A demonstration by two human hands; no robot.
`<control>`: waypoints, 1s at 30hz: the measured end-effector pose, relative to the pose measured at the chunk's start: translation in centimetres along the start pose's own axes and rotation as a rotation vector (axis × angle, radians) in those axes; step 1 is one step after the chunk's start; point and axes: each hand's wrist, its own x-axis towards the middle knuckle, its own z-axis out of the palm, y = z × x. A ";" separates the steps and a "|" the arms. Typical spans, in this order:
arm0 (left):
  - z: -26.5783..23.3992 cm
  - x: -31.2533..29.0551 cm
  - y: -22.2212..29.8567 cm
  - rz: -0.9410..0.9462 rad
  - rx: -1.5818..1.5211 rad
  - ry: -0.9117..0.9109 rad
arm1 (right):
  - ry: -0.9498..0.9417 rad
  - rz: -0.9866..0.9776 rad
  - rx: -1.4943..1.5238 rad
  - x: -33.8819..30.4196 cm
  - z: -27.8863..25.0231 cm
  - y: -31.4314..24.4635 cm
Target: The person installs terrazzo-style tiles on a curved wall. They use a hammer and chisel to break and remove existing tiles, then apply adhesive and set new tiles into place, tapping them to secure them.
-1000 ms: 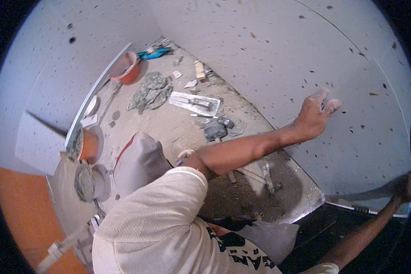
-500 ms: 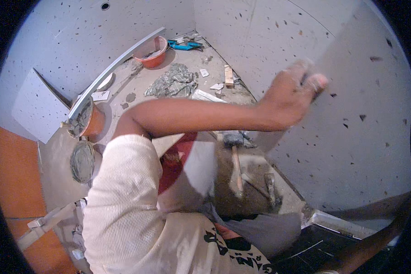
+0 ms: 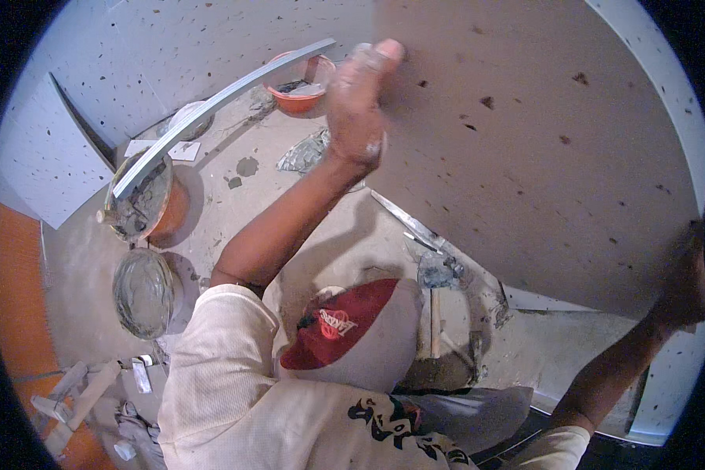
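Note:
A large grey speckled tile [image 3: 517, 149] stands tilted between my two arms, its face in shadow. My left hand [image 3: 356, 110] is closed at its left edge, thumb up and grey dust on the skin. At the lower right side, my right hand [image 3: 685, 286] grips the opposite edge; its fingers are partly lost in shadow. Below the tile's lower edge lies a mallet with a dark head [image 3: 439, 270] and a wooden handle. My left forearm passes over the floor and partly covers a crumpled plastic sheet [image 3: 304, 153].
At left stand an orange bucket of grey mortar [image 3: 178, 207] and a round tub of grey paste [image 3: 145, 294]. A long metal straightedge [image 3: 227, 95] reaches from the bucket toward a red basin [image 3: 299, 100]. Another speckled tile [image 3: 47, 157] leans on the wall. Wood pieces [image 3: 82, 399] lie lower left.
My left hand has swung left and up, away from the right wall, with the tile edge. More of my right forearm and hand now shows at the right.

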 end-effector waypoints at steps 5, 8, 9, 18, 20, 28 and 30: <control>-6.4 4.7 -1.2 -0.007 -0.274 0.233 | -0.204 -0.133 0.086 -2.6 7.3 -2.6; -8.8 7.5 -2.0 -0.050 -0.367 0.303 | -0.161 -0.092 0.186 -3.1 11.3 -8.6; -9.6 8.3 -2.3 -0.064 -0.397 0.309 | -0.128 -0.140 0.241 -3.0 12.5 -10.5; -16.5 12.5 -7.2 -0.070 -0.405 0.521 | -0.181 -0.418 0.332 -5.8 20.7 -14.8; -18.2 12.5 -8.6 -0.050 -0.396 0.569 | -0.217 -0.428 0.367 -7.3 21.8 -15.2; -19.9 9.2 -9.8 -0.038 -0.226 0.712 | -0.460 -0.464 0.436 -9.3 20.4 -14.6; -22.8 8.0 -10.9 0.027 -0.153 0.529 | -0.493 -0.509 0.468 -9.7 19.4 -14.3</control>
